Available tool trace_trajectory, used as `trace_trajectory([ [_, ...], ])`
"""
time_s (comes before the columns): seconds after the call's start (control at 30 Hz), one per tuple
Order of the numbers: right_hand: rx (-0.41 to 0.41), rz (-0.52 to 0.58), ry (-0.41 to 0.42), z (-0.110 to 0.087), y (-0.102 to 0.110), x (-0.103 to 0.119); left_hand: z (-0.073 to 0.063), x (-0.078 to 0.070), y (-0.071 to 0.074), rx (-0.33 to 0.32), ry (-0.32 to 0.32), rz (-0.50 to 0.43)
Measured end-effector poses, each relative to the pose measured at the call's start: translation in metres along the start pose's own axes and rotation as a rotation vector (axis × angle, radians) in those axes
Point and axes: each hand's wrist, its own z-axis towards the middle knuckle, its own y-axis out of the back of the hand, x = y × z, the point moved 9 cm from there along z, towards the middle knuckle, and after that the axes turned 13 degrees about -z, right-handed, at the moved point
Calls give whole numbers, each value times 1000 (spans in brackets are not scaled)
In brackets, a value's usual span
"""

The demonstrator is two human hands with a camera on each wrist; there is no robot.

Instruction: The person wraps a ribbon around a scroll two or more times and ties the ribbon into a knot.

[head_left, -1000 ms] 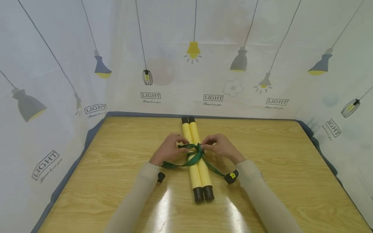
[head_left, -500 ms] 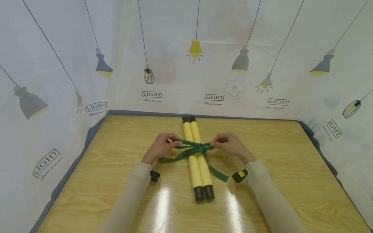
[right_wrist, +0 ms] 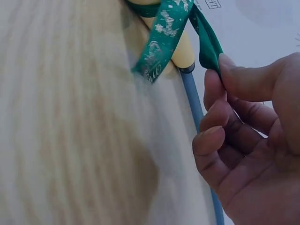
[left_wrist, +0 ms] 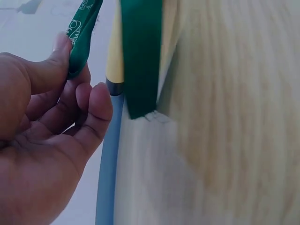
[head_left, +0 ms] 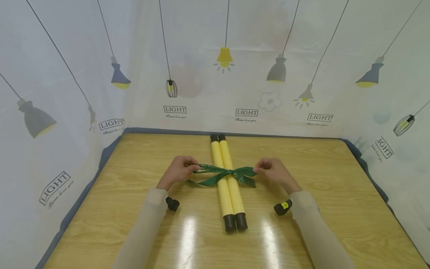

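Two yellow rods [head_left: 228, 186] with black end caps lie side by side on the table. A green ribbon [head_left: 215, 181] with silver print is tied round them in a bow, its knot on top near the middle. My left hand [head_left: 179, 171] pinches the bow's left loop between thumb and finger; the left wrist view shows that ribbon loop [left_wrist: 82, 49] at the fingertips. On the other side my right hand [head_left: 273, 172] pinches the right loop [right_wrist: 211, 47] the same way. Both loops are drawn out sideways. One loose tail points left, the other right.
The wooden table [head_left: 134, 224] has a blue-grey edge along its back and sides. A white curtain [head_left: 201, 74] printed with lamps stands round it. Black wrist cameras [head_left: 173, 204] sit by both sleeves.
Both hands have moved apart, pulling the two loops outward. The right loop has come out longer and the knot looks smaller. The right tail has swung up and left the hand's side.
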Motion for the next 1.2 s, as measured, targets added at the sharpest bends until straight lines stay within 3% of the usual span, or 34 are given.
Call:
trace_trajectory([
  [0.23,-13,2,-61,-7,-7,-11,-9,22,2,-31,94,-55],
  [0.43,-26,-8,-64,-5,-11,-14,-11,29,6,-73,113,-69],
  [0.7,-16,14,-48,0,-10,-7,-18,28,16,-68,98,-16],
  [0.93,-10,66,-88,9,-7,-3,-15,23,15,-12,79,38],
  [1.2,16,40,8,8,-4,2,-13,18,17,-35,90,37],
])
